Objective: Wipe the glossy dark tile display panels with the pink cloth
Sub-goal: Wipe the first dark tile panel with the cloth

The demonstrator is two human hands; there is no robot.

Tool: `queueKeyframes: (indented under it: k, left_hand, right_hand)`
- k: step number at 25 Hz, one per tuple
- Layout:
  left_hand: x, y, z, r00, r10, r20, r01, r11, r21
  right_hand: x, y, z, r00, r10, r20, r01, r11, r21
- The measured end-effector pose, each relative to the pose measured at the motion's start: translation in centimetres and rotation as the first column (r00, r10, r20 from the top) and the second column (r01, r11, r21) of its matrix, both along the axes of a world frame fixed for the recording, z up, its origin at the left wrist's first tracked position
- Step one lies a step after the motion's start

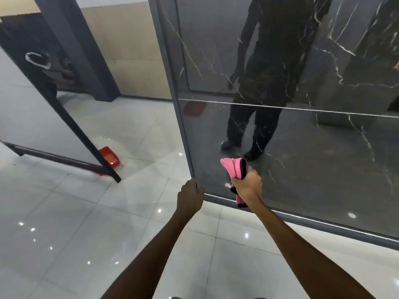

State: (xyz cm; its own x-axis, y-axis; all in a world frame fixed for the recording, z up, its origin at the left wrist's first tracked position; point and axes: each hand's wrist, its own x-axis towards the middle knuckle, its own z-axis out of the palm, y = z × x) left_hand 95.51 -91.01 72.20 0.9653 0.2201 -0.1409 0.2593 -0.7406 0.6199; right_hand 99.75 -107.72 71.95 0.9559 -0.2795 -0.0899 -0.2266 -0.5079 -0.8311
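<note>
Gripping the bunched pink cloth, right hand.

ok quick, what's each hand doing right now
Left hand: grips the lower corner of the dark tile panel's frame.
Right hand: holds the pink cloth.

Both arms reach forward; left grip curled around an edge, right grip fisted.

One head view — looking down (close) at the panel.
</note>
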Motion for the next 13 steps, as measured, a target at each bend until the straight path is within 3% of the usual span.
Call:
queueKeyframes:
  k: [4,8,13]
  left_hand:
    - [8.7,5.2,-0.1,0.981,-0.119,0.156,0.108,0.991,0.078]
    - [18.8,10.9,-0.2,0.906,-0.225,0.358,0.183,0.972,0.147]
    - [29.4,14.7,1.3,0.735,-0.415,0.537,0.226,0.896,0.382]
  right_hand:
    - [4.6,2.8,-0.5,0.991,-0.127,0.041,0.127,0.992,-0.002]
    - [8.5,6.5,-0.5,0.960,-0.239,0.147,0.245,0.969,-0.021]
    - [14.7,8.2,-0.5,0.911,-0.266,0.315,0.302,0.951,-0.069]
